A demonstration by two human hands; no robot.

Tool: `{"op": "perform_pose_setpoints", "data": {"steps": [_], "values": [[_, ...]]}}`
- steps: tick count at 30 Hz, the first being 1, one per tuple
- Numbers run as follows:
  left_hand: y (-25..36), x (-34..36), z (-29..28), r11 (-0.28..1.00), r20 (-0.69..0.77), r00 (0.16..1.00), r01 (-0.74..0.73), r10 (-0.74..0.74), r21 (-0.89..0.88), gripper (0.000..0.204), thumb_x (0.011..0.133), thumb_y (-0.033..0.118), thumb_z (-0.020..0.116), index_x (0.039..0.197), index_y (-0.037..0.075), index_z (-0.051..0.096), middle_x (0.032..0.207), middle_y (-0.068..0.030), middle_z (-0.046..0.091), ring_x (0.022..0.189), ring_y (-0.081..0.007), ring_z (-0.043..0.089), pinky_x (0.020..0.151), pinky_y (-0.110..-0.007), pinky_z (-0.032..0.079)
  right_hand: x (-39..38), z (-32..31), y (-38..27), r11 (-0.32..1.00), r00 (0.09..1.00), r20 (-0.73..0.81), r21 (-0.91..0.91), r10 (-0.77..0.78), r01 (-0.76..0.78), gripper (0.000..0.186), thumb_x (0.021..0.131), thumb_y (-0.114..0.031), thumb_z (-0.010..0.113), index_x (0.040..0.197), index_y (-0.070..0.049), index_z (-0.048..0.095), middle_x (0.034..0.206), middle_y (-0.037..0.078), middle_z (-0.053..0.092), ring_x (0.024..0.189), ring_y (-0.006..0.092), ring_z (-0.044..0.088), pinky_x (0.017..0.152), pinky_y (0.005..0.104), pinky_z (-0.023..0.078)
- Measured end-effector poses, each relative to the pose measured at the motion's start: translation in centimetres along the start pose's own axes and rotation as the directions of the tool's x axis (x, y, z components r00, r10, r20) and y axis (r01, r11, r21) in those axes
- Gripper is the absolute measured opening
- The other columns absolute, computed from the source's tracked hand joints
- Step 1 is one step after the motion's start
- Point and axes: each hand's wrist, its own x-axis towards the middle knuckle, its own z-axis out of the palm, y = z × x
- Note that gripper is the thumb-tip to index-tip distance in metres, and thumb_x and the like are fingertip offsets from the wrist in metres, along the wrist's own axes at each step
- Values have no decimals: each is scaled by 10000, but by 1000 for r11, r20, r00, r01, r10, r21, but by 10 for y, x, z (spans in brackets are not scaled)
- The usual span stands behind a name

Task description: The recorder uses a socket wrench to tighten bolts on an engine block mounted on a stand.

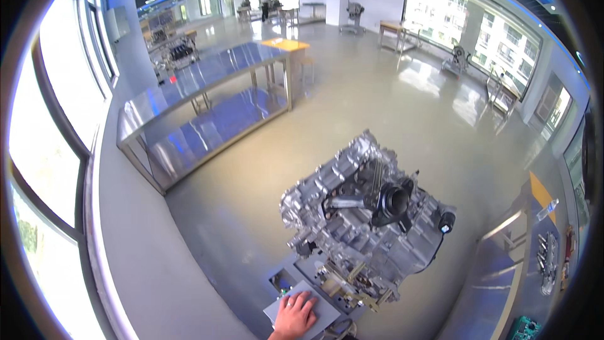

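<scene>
Panel [326, 316] prob. against half-spread L fingers [301, 300]

Flat grey plate [325, 315], near silvery engine [357, 232], black fittings [384, 209] on engine

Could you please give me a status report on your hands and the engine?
Left hand on grey panel. Right hand out of view. Engine ahead, slightly right.

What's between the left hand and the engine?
Grey plate, then yellowish metal bracket pieces, lie between left hand and engine in the head view.
</scene>
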Motion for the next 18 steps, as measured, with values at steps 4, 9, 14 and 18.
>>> {"op": "perform_pose_setpoints", "data": {"steps": [4,9,14,18], "values": [[7,-1,11,999,13,1000,8,-8,-41,457,817,265,548,1239,93,513,1267,-156,482,1169,-367,423,996,-487,336,0,-24,-18,996,997,44,69,57,-60,332,830,-316,558,958,-16,620,877,225,622,845,371,601,757,447,464],[4,7,4,998,3,1000,6,-6,-70,432,801,251,552,1196,75,537,1264,-153,485,1159,-365,430,995,-493,334,8,-47,-34,994,994,85,74,71,-78,320,831,-325,561,924,-24,619,833,206,612,797,351,592,719,432,454],[3,9,5,996,42,998,39,-36,-75,459,801,268,550,1220,83,526,1278,-152,474,1189,-372,407,1023,-502,306,10,-48,-40,994,990,118,73,76,-85,312,832,-334,563,889,-32,618,790,188,602,749,331,583,681,418,443],[5,10,-1,997,115,992,65,-60,-39,484,803,281,540,1244,85,503,1295,-152,458,1219,-373,380,1044,-508,281,8,-45,-36,993,989,124,79,82,-92,308,833,-341,566,862,-38,617,755,173,594,711,315,576,650,406,435]]}}
